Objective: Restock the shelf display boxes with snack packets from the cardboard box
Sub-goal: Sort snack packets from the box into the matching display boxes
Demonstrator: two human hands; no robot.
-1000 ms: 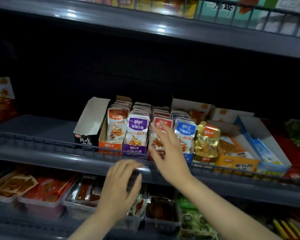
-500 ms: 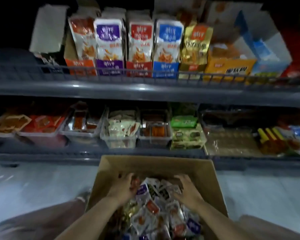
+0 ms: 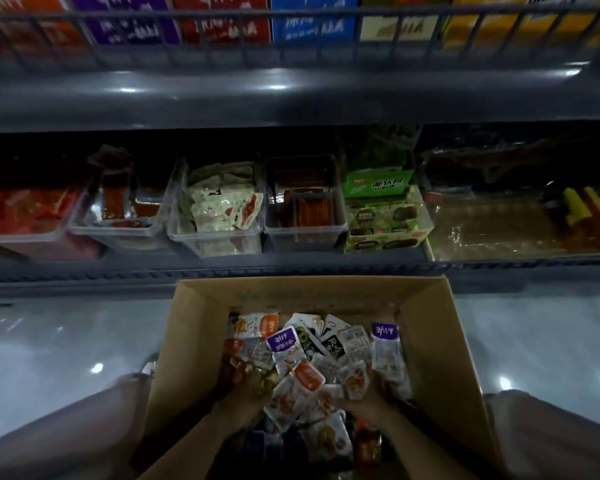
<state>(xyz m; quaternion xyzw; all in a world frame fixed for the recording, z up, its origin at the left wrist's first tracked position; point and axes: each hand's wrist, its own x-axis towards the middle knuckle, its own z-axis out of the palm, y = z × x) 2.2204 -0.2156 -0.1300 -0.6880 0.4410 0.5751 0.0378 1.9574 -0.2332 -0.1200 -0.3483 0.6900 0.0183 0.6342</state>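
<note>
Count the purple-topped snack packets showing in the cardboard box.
2: one purple-topped packet near the pile's middle, another by the cardboard box's right wall. More may be buried.

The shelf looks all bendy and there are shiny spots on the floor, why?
Head view: the wide-angle lens bows the shelf edge; ceiling lights glare off the glossy floor; it is dim, and the hands in the cardboard box look blurred.

A dim shop aisle: a dark grey metal shelf unit (image 3: pixel 291 98) with a wire front rail (image 3: pixel 222 15) on its upper tier and clear plastic bins (image 3: pixel 219 233) on the lower one, above a glossy pale tiled floor (image 3: pixel 66 341) dotted with reflected ceiling lights.
</note>
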